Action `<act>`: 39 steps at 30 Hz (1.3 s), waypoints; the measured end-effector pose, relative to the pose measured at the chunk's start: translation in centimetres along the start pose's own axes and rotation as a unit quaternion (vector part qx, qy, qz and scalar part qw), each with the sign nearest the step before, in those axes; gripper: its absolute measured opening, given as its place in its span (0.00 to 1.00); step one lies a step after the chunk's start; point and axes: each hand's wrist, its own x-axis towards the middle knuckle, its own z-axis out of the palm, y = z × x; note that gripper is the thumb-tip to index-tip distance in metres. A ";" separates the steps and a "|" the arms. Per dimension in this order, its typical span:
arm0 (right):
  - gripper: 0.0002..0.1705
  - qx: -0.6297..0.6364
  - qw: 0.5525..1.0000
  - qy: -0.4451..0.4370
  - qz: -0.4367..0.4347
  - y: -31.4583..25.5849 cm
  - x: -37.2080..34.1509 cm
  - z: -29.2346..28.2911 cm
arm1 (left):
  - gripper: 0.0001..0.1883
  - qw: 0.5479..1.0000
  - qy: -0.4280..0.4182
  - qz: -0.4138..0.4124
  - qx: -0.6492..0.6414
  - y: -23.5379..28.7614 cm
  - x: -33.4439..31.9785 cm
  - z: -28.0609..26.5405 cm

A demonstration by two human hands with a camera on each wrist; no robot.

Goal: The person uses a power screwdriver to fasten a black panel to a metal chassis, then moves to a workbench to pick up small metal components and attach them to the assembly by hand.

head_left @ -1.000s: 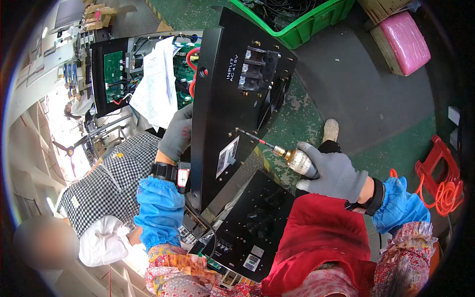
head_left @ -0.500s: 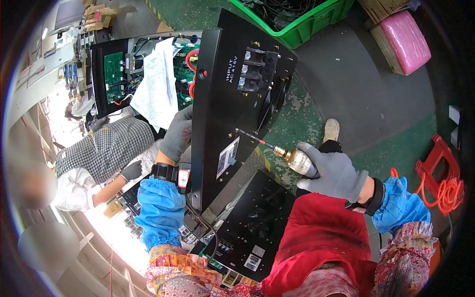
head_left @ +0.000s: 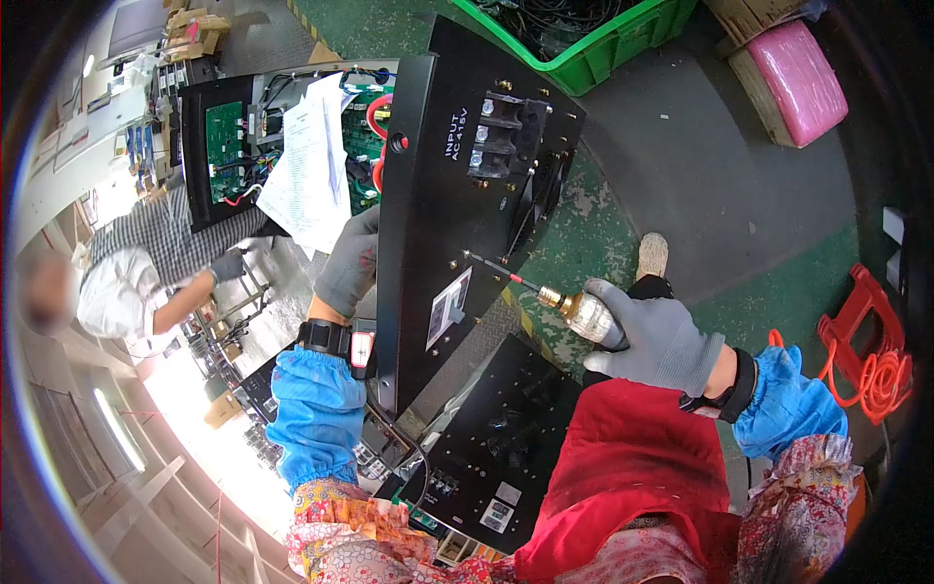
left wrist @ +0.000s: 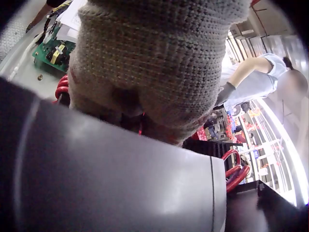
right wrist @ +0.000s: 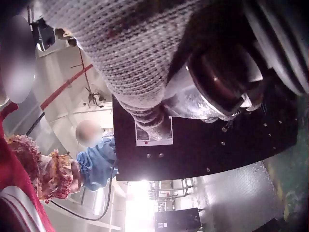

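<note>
In the head view a black metal panel (head_left: pixel 418 224), printed INPUT AC415V, stands tilted in the middle. The gloved left hand (head_left: pixel 348 265) is at its left edge, with fingertips hidden behind it; the left wrist view shows the glove (left wrist: pixel 145 67) over the panel's edge (left wrist: pixel 120 169), its fingers bent down behind. My right hand (head_left: pixel 654 336) grips a screwdriver (head_left: pixel 593 318) with a clear handle, its tip at a screw spot above the panel's label (head_left: pixel 448 309). In the right wrist view the glove (right wrist: pixel 130 58) wraps the handle (right wrist: pixel 193 99).
Papers (head_left: pixel 309 161) lie over green circuit boards (head_left: pixel 226 146) behind the panel. A second black panel (head_left: pixel 496 428) is below. A green crate (head_left: pixel 623 49), a pink wrapped block (head_left: pixel 798 83) and a red frame with orange hose (head_left: pixel 866 321) stand around. Another person (head_left: pixel 146 263) is at left.
The other person at left has moved up and left in the head view, with a gloved hand now extended. Both of my hands, the screwdriver and the panel stay nearly still.
</note>
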 end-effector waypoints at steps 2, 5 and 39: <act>0.47 0.000 1.000 0.001 -0.001 -0.1 -0.1 -0.1 | 0.17 0.999 0.023 -0.046 -0.012 0.3 0.2 0.1; 0.47 -0.005 1.000 -0.001 0.003 -0.5 -0.2 -0.4 | 0.17 0.999 -0.003 0.037 0.022 0.2 -0.4 0.5; 0.48 -0.006 0.998 0.038 -0.044 0.7 -0.2 1.0 | 0.18 0.998 -0.022 0.028 0.044 -0.4 -0.3 -0.5</act>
